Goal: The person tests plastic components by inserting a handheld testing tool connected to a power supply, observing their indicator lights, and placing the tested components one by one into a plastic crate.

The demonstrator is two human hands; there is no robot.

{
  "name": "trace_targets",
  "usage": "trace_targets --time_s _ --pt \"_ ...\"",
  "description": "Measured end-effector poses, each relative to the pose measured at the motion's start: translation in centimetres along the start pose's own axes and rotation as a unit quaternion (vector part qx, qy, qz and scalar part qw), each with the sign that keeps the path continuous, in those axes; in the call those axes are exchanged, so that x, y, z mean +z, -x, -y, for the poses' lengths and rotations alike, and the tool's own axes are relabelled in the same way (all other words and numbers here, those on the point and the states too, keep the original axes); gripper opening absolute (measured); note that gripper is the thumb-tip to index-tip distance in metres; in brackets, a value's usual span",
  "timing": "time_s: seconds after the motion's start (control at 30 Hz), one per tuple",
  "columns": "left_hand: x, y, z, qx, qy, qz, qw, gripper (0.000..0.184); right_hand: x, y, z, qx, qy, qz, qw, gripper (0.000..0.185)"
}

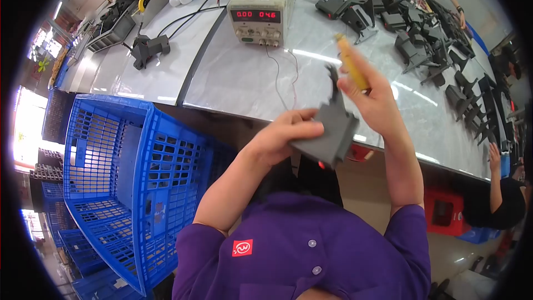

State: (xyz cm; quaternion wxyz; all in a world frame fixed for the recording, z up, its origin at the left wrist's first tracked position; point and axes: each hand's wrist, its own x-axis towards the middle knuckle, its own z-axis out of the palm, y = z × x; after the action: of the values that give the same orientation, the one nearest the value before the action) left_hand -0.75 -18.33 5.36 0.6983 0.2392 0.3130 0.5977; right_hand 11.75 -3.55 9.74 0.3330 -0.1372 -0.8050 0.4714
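Observation:
My left hand [286,136] is closed around a dark grey plastic housing [328,133] in front of my body, near the table's front edge. A small red light glows on the housing's lower side, and a dark, narrow part sticks up from its top. In my right hand [371,97], raised just right of the housing, is a yellow stick-like tool [352,65], blurred by motion. Its exact kind I cannot make out. Two thin wires [294,78] run from the power supply [262,18] down toward the housing; where they end is hidden.
A large blue plastic crate [144,189] stands at my left. Many similar dark grey parts [416,39] are heaped along the table's right side. One more part [146,50] lies on the left table. Other people's arms show at the right, including a hand [493,155].

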Motion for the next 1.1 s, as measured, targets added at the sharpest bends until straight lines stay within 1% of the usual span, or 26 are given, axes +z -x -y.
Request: trace_targets --time_s 0.03,0.07,0.1,0.13,0.17,0.2,0.23,0.27,0.3,0.33,0.4,0.43,0.47,0.5,0.53,0.57,0.6,0.63,0.7,0.77,0.9,0.93,1.0,1.03,1.1 --pt "-0.4 0.3 -0.2 0.020 0.047 -0.030 0.998 0.048 0.3 -0.1 0.4 -0.008 0.004 -0.064 0.998 0.046" --pt "-0.9 0.5 -0.2 0.032 0.139 -0.122 0.982 0.043 -0.2 0.1 1.2 0.041 -0.002 -0.061 0.997 0.048" --pt "-0.5 0.6 -0.9 0.079 0.195 -0.196 0.958 0.044 -0.7 0.7 1.9 0.089 -0.009 -0.056 0.994 0.050" --pt "-1.7 0.5 -1.3 0.106 0.268 -0.149 0.946 0.041 -0.6 1.5 2.1 0.073 -0.054 -0.050 0.995 0.045" --pt "-2.1 0.6 -1.6 0.113 0.267 -0.155 0.944 0.041 -0.1 2.5 2.5 0.057 -0.038 -0.010 0.998 0.043" --pt "-2.2 0.6 -1.9 0.151 0.283 -0.177 0.931 0.041 0.5 3.4 2.9 0.039 -0.021 0.029 0.999 0.041" --pt "-2.4 0.6 -2.1 0.187 0.297 -0.197 0.915 0.040 1.3 4.0 3.3 -0.009 0.032 0.060 0.998 0.038" --pt "-2.8 0.4 -1.9 0.196 0.292 -0.165 0.921 0.039 1.9 4.4 4.0 -0.040 0.087 0.103 0.990 0.039" --pt "-2.8 0.2 -1.7 0.208 0.287 -0.181 0.918 0.040 3.2 4.8 3.1 -0.092 0.075 0.078 0.990 0.038" --pt "-2.6 0.0 -1.5 0.217 0.282 -0.196 0.914 0.041 3.9 4.8 2.8 -0.092 0.070 0.077 0.990 0.038" --pt "-2.0 -0.1 -1.1 0.215 0.270 -0.208 0.915 0.040 4.9 4.9 2.3 -0.044 0.045 0.081 0.995 0.036" --pt "-1.5 -0.2 -1.1 0.212 0.272 -0.237 0.908 0.039 5.2 4.8 2.2 -0.043 0.044 0.080 0.995 0.036" --pt "-1.1 -0.3 -1.1 0.209 0.275 -0.266 0.900 0.038 5.4 4.6 2.0 -0.022 0.018 0.088 0.996 0.034" --pt "-0.8 -0.3 -1.1 0.208 0.275 -0.266 0.900 0.038 5.5 4.5 1.9 -0.001 -0.009 0.097 0.995 0.033" --pt "-0.5 -0.3 -1.1 0.209 0.264 -0.275 0.901 0.037 5.5 4.3 1.9 -0.001 -0.009 0.097 0.995 0.033" --pt "-0.4 -0.3 -1.2 0.209 0.253 -0.284 0.901 0.035 5.4 4.2 2.0 0.020 -0.015 0.102 0.994 0.032" --pt "-0.4 -0.3 -1.2 0.209 0.253 -0.284 0.901 0.035 5.3 4.0 2.0 0.041 -0.020 0.107 0.993 0.032" --pt "-0.4 -0.3 -1.2 0.209 0.239 -0.286 0.904 0.034 5.0 3.8 2.1 0.041 -0.020 0.107 0.993 0.032" --pt "-0.6 -0.3 -1.1 0.207 0.225 -0.288 0.907 0.032 4.6 3.3 2.3 0.097 -0.032 0.131 0.986 0.030" --pt "-0.9 -0.3 -0.9 0.211 0.210 -0.256 0.920 0.028 4.7 3.3 2.0 0.103 -0.039 0.124 0.986 0.029" --pt "-0.6 -0.3 -1.1 0.216 0.170 -0.265 0.924 0.026 4.5 3.0 1.8 0.111 -0.045 0.116 0.986 0.029" --pt "-0.6 -0.3 -1.1 0.215 0.151 -0.265 0.928 0.025 4.6 3.1 1.8 0.111 -0.045 0.115 0.986 0.029" --pt "-0.7 -0.3 -1.1 0.213 0.132 -0.267 0.931 0.025 5.0 3.3 1.6 0.067 -0.021 0.075 0.995 0.029" --pt "-0.8 -0.3 -1.1 0.213 0.122 -0.276 0.929 0.025 5.3 3.4 1.6 0.066 -0.021 0.074 0.995 0.029" --pt "-0.9 -0.5 -1.1 0.214 0.112 -0.285 0.927 0.026 5.8 3.8 1.3 0.003 0.053 0.040 0.998 0.029"
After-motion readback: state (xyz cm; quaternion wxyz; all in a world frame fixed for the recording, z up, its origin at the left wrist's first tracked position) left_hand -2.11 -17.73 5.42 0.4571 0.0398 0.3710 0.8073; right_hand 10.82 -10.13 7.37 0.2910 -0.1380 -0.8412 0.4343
